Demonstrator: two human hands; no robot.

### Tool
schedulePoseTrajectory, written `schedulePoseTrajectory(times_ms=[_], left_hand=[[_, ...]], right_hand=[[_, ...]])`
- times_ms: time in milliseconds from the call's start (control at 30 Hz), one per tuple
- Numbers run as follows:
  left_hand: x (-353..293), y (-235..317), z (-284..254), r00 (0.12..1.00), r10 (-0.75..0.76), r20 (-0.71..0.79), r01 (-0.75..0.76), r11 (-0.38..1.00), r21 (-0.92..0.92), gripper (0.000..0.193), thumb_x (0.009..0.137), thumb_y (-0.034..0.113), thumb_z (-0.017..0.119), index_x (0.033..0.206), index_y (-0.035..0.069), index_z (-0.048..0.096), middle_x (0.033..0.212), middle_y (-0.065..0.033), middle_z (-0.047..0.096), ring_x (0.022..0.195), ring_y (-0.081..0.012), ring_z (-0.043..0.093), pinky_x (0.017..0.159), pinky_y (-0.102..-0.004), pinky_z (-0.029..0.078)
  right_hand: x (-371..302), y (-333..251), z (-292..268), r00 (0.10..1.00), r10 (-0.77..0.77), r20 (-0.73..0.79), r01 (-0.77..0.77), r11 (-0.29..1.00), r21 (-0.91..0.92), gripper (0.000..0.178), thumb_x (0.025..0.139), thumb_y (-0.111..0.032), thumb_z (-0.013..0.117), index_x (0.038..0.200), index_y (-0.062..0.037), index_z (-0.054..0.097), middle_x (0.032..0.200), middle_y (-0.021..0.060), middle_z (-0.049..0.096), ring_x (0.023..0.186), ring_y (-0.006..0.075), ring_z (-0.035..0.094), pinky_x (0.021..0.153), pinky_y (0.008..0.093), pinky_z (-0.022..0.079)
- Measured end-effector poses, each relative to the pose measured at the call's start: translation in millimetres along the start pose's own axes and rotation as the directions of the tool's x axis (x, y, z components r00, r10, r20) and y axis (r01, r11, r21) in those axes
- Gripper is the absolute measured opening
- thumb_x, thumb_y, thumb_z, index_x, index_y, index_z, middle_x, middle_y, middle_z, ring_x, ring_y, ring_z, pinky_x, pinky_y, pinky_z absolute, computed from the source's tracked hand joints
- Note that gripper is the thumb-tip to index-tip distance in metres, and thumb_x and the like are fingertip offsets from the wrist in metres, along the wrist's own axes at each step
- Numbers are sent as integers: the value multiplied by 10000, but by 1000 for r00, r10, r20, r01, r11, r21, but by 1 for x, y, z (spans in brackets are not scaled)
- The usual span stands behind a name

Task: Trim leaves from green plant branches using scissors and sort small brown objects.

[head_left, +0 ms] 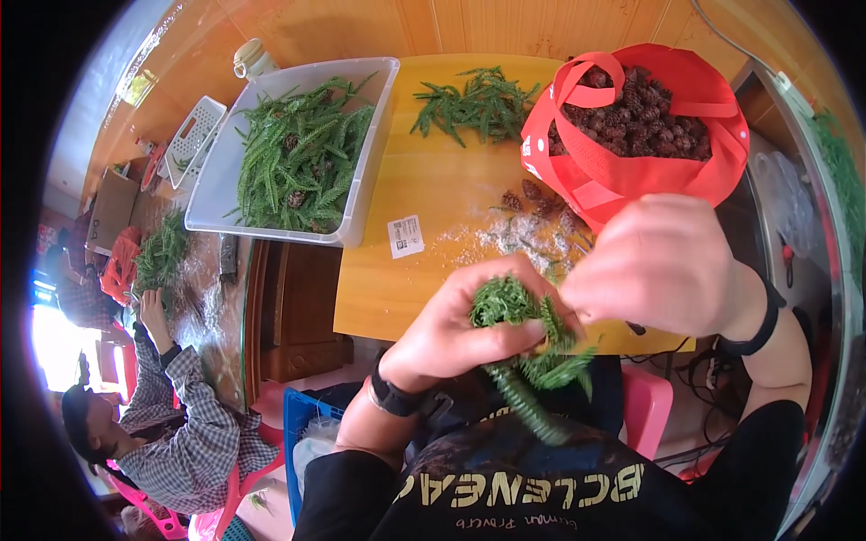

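My left hand [456, 329] is closed around a bunch of green artificial pine sprigs [502, 305], held low over the near edge of the yellow table [406, 298]. Leafy tips stick out below the thumb toward my lap. Beside the bunch, on its right, my right hand [663, 261] is curled, with its fingertips close to the sprigs. Motion blurs it, and whatever it may pinch is hidden. Several brown pine cones [532, 194] and scattered white flakes [519, 234] lie on the table just beyond my hands.
A red bag [564, 176] full of pine cones stands at the far right. Loose pine sprigs [474, 104] lie at the back. Left of them is a clear plastic bin [383, 135] of sprigs, near a white label [405, 236]. A co-worker [194, 442] sits at another table on the left.
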State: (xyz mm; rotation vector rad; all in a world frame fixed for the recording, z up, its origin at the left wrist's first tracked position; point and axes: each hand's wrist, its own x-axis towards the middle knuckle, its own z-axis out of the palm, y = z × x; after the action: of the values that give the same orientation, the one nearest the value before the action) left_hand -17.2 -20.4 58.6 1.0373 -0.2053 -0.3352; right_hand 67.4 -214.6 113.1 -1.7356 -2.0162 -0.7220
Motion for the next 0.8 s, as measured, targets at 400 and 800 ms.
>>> schedulePoseTrajectory(times_ms=[400,800], left_hand=[[5,-13,-10,831,515,209,-444,388,808,225,685,9,660,884,10,556,924,-139,637,794,-235,630,682,-302,497],[3,-17,-16,956,-159,247,214,954,-212,237,745,99,615,942,20,509,872,-119,633,646,-101,537,582,-218,431]], right_hand=[[-6,-4,7,689,622,372,-715,500,489,109,736,-39,670,814,-18,597,765,66,610,646,197,587,567,283,445],[7,-7,-3,999,-46,-14,46,999,-14,156,617,-113,700,745,-123,613,796,-22,607,621,111,570,456,216,388]])
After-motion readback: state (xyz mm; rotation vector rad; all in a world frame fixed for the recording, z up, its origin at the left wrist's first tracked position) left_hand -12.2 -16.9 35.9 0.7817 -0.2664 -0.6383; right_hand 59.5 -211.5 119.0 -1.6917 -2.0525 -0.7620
